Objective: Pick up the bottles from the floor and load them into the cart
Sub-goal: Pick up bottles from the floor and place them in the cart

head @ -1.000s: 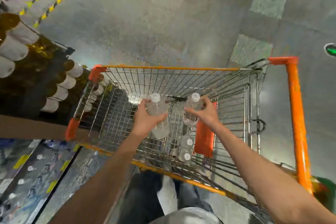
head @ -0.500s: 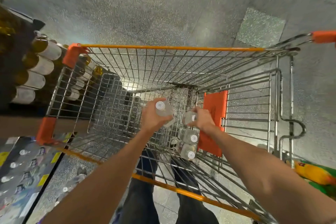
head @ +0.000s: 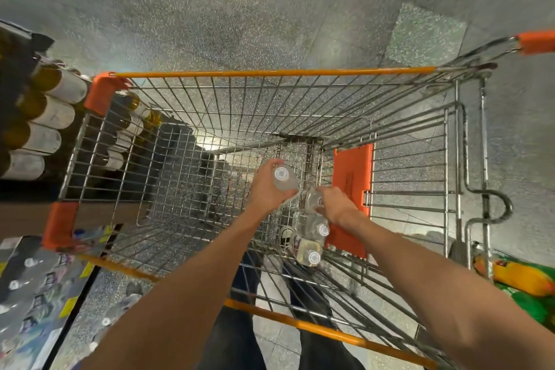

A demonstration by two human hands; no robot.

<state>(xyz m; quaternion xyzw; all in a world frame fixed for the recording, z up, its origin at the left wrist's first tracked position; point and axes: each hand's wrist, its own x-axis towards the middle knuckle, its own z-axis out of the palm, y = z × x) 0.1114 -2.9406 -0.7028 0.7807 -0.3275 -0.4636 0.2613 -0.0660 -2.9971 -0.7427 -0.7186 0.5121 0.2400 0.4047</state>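
- Step in hand, as judged: setting two bottles down on the floor of the cart [head: 270, 73], next to those already loaded.
- Left hand [head: 270, 192]: fingers curled round a clear bottle [head: 283, 179], white cap up, held low inside the basket near the right wall.
- Right hand [head: 336, 204]: fingers wrapped over a second bottle [head: 312, 200], just beside the left one; its cap is hidden by the hand.
- Already loaded: two bottles [head: 312, 225] standing close together against the right wall, beside the orange panel [head: 353, 189]. The right-hand bottle sits just beyond them, possibly touching; cannot tell.
- To do it well: lower each bottle straight down until its base meets the wire mesh, then let go. Releasing early risks tipping on the grid.
- Place the right bottle first, snug in the row, so the wall and neighbours brace it; then set the left one beside it.
- Risk: a knuckle nudging the standing pair over.
- More bottles [head: 30, 263] remain outside the cart at lower left, so the task looks unfinished.
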